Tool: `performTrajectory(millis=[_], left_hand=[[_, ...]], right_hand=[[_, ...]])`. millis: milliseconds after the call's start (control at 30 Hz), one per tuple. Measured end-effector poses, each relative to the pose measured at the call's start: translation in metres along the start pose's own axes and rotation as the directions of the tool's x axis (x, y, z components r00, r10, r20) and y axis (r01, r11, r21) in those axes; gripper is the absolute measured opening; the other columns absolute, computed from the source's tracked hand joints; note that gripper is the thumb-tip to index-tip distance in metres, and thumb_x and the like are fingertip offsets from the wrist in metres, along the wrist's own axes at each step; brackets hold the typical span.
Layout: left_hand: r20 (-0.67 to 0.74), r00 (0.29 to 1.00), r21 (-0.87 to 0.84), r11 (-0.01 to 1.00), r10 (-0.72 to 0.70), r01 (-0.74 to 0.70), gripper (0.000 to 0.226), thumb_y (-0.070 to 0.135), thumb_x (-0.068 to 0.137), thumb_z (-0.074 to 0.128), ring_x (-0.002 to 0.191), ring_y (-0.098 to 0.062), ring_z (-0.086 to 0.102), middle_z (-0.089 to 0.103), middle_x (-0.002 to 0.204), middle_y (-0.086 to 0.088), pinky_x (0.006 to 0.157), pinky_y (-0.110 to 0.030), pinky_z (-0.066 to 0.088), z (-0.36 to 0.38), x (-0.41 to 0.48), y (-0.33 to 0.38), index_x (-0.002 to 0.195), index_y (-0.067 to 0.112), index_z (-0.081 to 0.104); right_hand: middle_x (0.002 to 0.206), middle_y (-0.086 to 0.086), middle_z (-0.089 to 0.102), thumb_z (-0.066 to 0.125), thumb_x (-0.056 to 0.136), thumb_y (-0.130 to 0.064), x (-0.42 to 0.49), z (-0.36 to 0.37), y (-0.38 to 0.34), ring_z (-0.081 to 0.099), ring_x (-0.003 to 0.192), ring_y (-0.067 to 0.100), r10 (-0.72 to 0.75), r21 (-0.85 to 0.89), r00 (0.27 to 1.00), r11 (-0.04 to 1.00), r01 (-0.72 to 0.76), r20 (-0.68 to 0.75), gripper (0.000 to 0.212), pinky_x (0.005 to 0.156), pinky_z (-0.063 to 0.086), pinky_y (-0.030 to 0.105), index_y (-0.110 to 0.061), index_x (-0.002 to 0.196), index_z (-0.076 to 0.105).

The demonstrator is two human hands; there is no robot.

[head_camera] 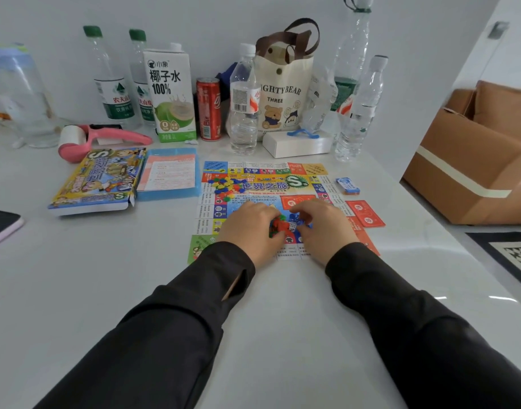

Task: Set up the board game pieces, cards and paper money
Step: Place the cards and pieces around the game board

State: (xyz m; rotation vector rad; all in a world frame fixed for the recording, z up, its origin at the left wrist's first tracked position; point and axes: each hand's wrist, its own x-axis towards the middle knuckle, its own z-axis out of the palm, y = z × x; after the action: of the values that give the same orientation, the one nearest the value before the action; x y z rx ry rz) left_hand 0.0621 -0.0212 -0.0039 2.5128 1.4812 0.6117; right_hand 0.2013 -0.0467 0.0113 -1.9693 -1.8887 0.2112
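Fingers (pixel 267 214) of L hand (pixel 250 224), R hand (pixel 322 228) curl over small plastic pieces (pixel 278 225), white die (pixel 292 227); grip unclear.

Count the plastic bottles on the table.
5: two green-capped bottles left of the carton, one bottle beside the can, two bottles right of the bag; others may be hidden.

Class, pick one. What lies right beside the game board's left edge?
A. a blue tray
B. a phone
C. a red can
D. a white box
A: the blue tray lies right beside the upper left edge of the board, with the game box further left.
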Motion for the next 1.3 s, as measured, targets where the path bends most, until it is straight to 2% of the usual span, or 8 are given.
performTrajectory(millis=[267,400,567,667,800,933,1100,1300], left_hand=[[0.021,1.0,0.027,1.0,-0.007,0.006,0.046,0.039,0.089,0.052,0.121,-0.016,0.04,0.053,0.128,0.003,0.093,-0.034,0.041,0.0,0.001,0.002,0.132,0.023,0.047],[0.035,0.998,-0.071,0.995,-0.061,0.064,0.053,0.041,0.086,0.059,0.122,-0.015,0.042,0.053,0.128,0.003,0.098,-0.035,0.041,0.002,0.003,0.0,0.134,0.024,0.045],[0.041,0.994,-0.141,0.984,-0.1,0.105,0.055,0.041,0.083,0.064,0.122,-0.015,0.042,0.053,0.129,0.002,0.101,-0.034,0.039,0.005,0.005,-0.002,0.133,0.023,0.047],[0.047,0.993,-0.122,0.986,-0.111,0.116,0.053,0.042,0.083,0.063,0.121,-0.017,0.042,0.053,0.127,0.002,0.1,-0.036,0.04,0.005,0.006,-0.001,0.13,0.022,0.049],[0.044,0.994,-0.088,0.99,-0.102,0.106,0.044,0.043,0.085,0.059,0.116,-0.018,0.043,0.055,0.12,0.001,0.096,-0.034,0.041,0.004,0.006,0.002,0.124,0.022,0.054],[0.016,0.999,-0.007,0.999,-0.043,0.043,0.042,0.04,0.09,0.053,0.121,-0.017,0.039,0.053,0.125,0.002,0.099,-0.032,0.036,0.003,0.003,0.006,0.128,0.022,0.051],[-0.046,0.996,0.07,0.995,0.081,-0.077,0.039,0.036,0.095,0.042,0.123,-0.014,0.035,0.051,0.13,0.003,0.101,-0.028,0.03,0.003,0.0,0.012,0.129,0.019,0.049],[0.05,0.957,0.099,0.952,0.285,-0.289,0.044,0.034,0.094,0.042,0.131,-0.015,0.027,0.041,0.139,0.002,0.109,-0.029,0.024,0.005,-0.003,0.016,0.136,0.019,0.044]], right_hand=[[0.12,0.001,0.053,0.053,0.084,0.002,-0.004,-0.003,-0.001,0.049,0.109,0.017,-0.01,0.027,0.999,1.0,0.011,-0.033,0.047,0.089,0.038,0.02,-0.019,0.126,0.055],[0.122,-0.001,0.052,0.053,0.085,0.002,-0.005,-0.007,-0.003,0.049,0.109,0.015,0.002,0.046,0.999,0.999,0.0,-0.05,0.047,0.088,0.037,0.017,-0.02,0.127,0.055],[0.105,-0.004,0.05,0.054,0.086,-0.001,-0.007,-0.009,-0.003,0.044,0.089,0.008,0.013,0.087,0.999,0.996,-0.008,-0.05,0.035,0.074,0.036,0.015,-0.019,0.116,0.057],[0.094,-0.005,0.053,0.055,0.088,-0.005,-0.006,-0.009,-0.001,0.048,0.083,0.01,0.033,0.131,0.996,0.991,-0.022,-0.088,0.024,0.062,0.037,0.011,-0.018,0.108,0.059],[0.081,-0.007,0.054,0.061,0.086,-0.008,-0.004,-0.011,0.003,0.047,0.071,0.008,0.069,0.211,0.984,0.977,-0.033,-0.166,0.012,0.057,0.034,0.008,-0.018,0.091,0.061],[0.075,-0.007,0.055,0.066,0.081,-0.006,-0.002,-0.015,0.006,0.045,0.061,0.003,0.09,0.291,0.973,0.956,-0.025,-0.21,0.017,0.056,0.034,0.01,-0.021,0.079,0.058],[0.078,-0.001,0.063,0.065,0.082,-0.004,-0.002,-0.024,0.013,0.057,0.069,0.01,0.141,0.399,0.954,0.917,-0.024,-0.266,0.012,0.064,0.045,0.017,-0.015,0.083,0.068],[0.078,-0.003,0.064,0.063,0.084,-0.007,-0.002,-0.031,0.03,0.056,0.069,0.005,0.217,0.461,0.923,0.886,-0.049,-0.318,0.009,0.061,0.043,0.011,-0.013,0.084,0.069]])
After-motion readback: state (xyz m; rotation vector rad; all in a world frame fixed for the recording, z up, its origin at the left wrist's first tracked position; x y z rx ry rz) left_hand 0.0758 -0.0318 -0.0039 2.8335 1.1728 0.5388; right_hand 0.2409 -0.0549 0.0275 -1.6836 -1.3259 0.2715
